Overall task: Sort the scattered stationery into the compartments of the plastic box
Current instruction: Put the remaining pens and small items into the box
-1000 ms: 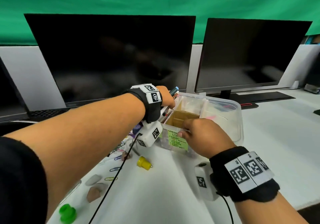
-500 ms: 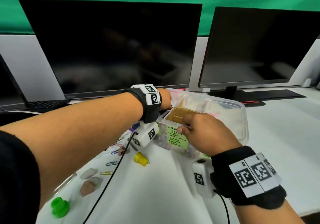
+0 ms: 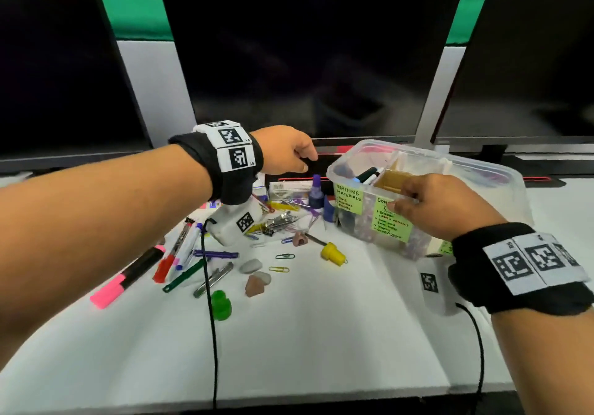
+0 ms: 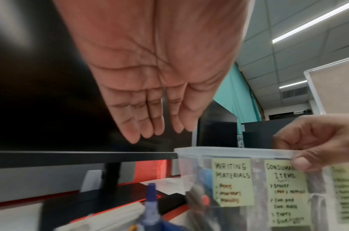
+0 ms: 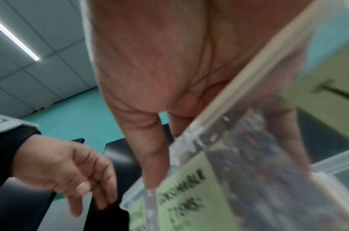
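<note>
The right hand (image 3: 440, 205) pinches the near rim of the plastic box (image 3: 482, 170), which stands on the surface (image 3: 321, 334) at the right. The left hand (image 3: 286, 151) hangs empty beside the box, its fingers (image 4: 148, 121) relaxed and holding nothing. I judge a new pick comes next: the markers (image 3: 173, 254) and paper clips (image 3: 284, 256) lie scattered at the left, well apart from the front edge. There is free room to reach down, but the monitor (image 3: 305, 61) stands close behind.

The third label (image 4: 345, 193) on the plastic box (image 4: 239, 152) is too blurred to read.
</note>
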`<state>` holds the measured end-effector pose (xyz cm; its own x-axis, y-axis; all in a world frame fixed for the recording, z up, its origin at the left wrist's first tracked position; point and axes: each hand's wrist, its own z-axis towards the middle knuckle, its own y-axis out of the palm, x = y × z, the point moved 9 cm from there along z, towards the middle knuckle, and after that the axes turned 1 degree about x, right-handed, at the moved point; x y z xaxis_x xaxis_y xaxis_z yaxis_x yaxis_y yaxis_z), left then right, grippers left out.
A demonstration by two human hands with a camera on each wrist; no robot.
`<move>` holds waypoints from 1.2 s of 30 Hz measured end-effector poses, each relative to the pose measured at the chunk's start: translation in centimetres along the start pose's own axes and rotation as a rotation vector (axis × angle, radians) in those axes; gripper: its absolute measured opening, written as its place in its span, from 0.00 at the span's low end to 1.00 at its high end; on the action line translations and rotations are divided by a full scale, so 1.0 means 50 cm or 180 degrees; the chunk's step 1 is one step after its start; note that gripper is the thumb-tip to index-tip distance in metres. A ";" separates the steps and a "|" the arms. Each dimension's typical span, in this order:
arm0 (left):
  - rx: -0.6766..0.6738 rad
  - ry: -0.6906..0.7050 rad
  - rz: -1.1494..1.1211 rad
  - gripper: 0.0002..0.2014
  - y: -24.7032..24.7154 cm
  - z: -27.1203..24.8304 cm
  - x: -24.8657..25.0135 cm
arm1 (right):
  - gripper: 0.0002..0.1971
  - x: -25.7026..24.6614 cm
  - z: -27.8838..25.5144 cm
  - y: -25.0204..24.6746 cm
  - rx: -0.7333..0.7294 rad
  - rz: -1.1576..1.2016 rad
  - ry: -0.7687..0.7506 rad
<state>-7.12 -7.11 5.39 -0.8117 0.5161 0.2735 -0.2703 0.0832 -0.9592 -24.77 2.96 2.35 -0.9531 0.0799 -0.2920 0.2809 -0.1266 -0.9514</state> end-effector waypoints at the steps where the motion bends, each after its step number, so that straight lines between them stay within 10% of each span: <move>1: -0.0043 -0.0057 0.0098 0.17 -0.002 -0.009 -0.015 | 0.06 0.001 -0.004 -0.012 0.0098 -0.0021 0.0062; 7: -0.0701 -0.0532 0.0907 0.17 0.032 -0.112 -0.172 | 0.15 -0.161 0.009 0.013 0.0439 -0.0713 -0.0224; 13: -0.1270 -0.1139 0.1334 0.16 0.075 -0.225 -0.312 | 0.14 -0.403 -0.011 0.216 -0.1029 -0.1048 -0.1531; 19: -0.1438 -0.1377 0.1721 0.17 0.078 -0.301 -0.363 | 0.19 -0.540 0.027 0.294 -0.1077 -0.1280 -0.2092; 36: -0.1222 -0.1770 0.1048 0.14 0.126 -0.287 -0.399 | 0.25 -0.601 0.115 0.412 -0.1373 -0.1949 -0.2389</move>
<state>14.81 -4.67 -7.13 -0.9888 0.0673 -0.1335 0.1486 0.3429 -0.9275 9.03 -7.71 -7.90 -0.7299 -0.6384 0.2444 -0.3949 0.1020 -0.9130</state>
